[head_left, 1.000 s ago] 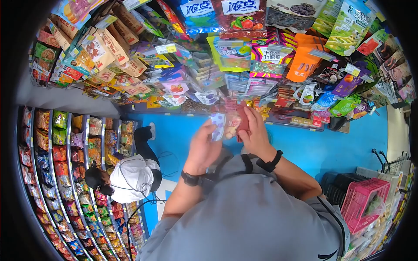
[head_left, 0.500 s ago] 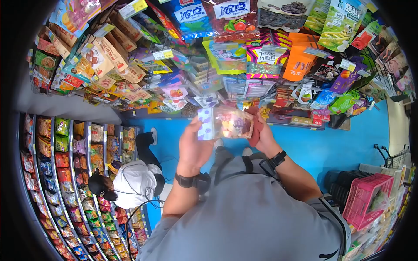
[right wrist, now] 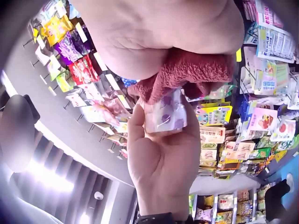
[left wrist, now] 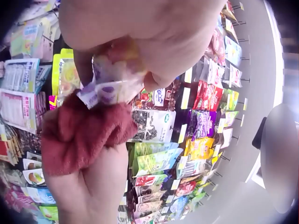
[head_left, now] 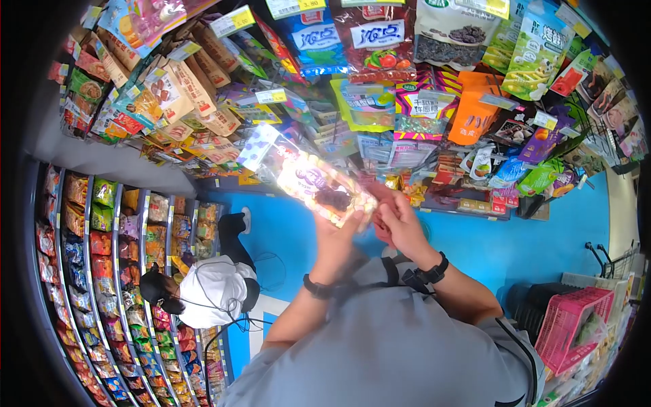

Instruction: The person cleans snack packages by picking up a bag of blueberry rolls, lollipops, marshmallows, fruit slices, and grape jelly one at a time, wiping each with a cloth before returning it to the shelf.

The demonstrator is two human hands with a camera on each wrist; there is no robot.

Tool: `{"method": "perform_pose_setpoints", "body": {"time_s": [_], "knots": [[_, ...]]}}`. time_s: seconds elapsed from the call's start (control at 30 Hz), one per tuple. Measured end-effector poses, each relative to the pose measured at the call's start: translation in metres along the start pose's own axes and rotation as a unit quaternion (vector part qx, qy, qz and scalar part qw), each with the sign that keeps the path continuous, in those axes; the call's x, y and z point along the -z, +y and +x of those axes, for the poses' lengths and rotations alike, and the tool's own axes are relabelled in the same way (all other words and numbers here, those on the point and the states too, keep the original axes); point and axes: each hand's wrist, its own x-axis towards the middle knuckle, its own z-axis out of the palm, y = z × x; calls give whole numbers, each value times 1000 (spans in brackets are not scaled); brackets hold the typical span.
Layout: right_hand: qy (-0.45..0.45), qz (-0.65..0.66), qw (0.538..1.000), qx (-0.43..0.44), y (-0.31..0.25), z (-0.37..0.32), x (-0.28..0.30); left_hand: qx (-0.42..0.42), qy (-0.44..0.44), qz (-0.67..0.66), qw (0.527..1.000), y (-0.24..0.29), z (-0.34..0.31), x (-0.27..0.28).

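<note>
A clear snack bag with pale yellow and pink pieces slants across the head view, its purple-dotted top toward the upper left. My left hand grips its lower end, thumb on the front. Close beside it, my right hand holds a dark red cloth, bunched in the fingers. The cloth overlaps the bag's end in the right wrist view. Purple dots on the bag show between the left thumb and fingers there.
Hanging snack packets, among them an orange pouch, fill the rack ahead. Shelves of bagged snacks line the left. A person in a white shirt is near them. A pink basket stands at right on the blue floor.
The bag has turned from level to slanted, its dotted top swinging up and left. My left hand has shifted right to the bag's lower end. The cloth stays in my right hand.
</note>
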Motion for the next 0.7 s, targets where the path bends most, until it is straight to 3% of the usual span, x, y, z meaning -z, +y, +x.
{"method": "perform_pose_setpoints", "body": {"time_s": [0.07,0.1,0.17,0.27,0.3,0.4,0.47,0.5,0.6,0.7], "knots": [[15,82,997,4,-4,-3,4,-52,-3,10,999,-4,1,10],[62,-4,997,48,-5,4,0,-49,-38,44,997,-2,1,14],[17,-8,999,34,-14,3,-1,-37,-112,111,987,2,-2,21],[4,-102,990,94,-31,13,-13,35,-238,158,958,27,-13,3],[15,-119,989,90,-46,13,-18,58,-260,156,951,28,-14,3],[11,-158,966,203,-61,28,-10,111,-319,141,931,26,-18,2],[-2,-116,973,202,-79,22,-15,113,-348,121,923,26,-21,-5],[-15,-109,975,192,-85,19,-18,126,-326,131,928,34,-25,-12],[-85,-182,971,131,-80,-1,-22,42,-268,158,949,12,-19,6],[-133,-332,918,172,-63,-16,-23,-21,-96,68,993,-2,-14,14]]}}
